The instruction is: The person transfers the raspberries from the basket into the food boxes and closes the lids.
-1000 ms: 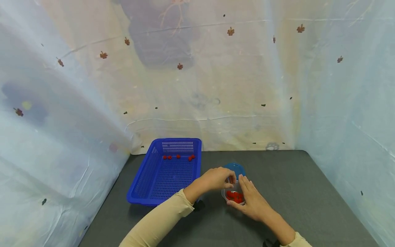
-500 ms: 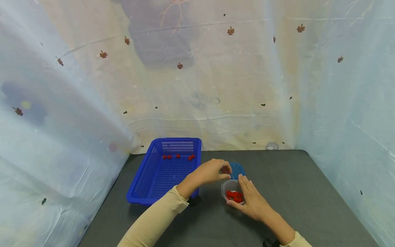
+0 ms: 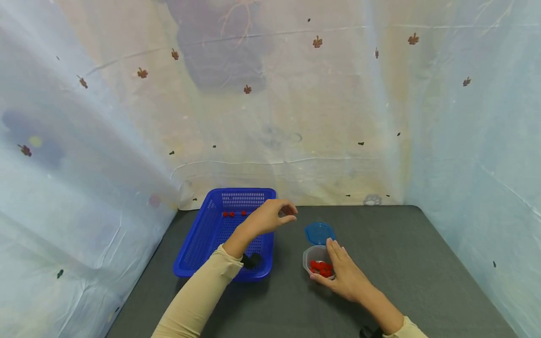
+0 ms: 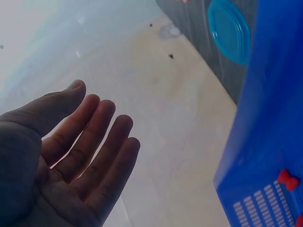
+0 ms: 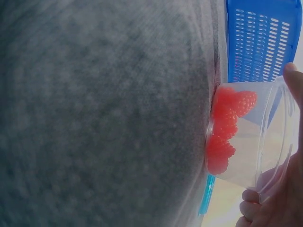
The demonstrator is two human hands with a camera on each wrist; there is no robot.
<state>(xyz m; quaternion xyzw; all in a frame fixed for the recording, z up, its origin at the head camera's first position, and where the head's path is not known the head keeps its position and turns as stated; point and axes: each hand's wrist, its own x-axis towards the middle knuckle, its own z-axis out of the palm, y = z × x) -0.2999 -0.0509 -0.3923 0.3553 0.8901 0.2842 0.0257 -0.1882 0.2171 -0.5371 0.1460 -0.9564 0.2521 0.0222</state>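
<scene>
My left hand [image 3: 272, 217] is over the right side of a blue plastic basket [image 3: 182, 264]. Its fingers are relaxed and, in the left wrist view, the palm [image 4: 57, 189] shows nothing held. On the table, my right hand [image 3: 347, 277] grips a clear plastic tub [image 3: 310, 257] by its rim, thumb on one side and fingers on the other. Several red raspberries [image 5: 225, 125] lie at the bottom of the tub, which stands upright. Behind it, the blue lid [image 3: 319, 233] lies flat. A few raspberries [image 3: 232, 214] sit near the basket's back wall; my left arm hides part of the basket.
A dark grey table [image 3: 393, 253] carries everything, with its back edge near a patterned curtain [image 3: 296, 117]. The curtain also hangs along the left and right sides. The basket stands on the table's left, the tub near the middle.
My left hand has moved from above the tub leftward and away, reaching over the basket's right side. The lid has come into full view. My right hand and the tub have stayed put.
</scene>
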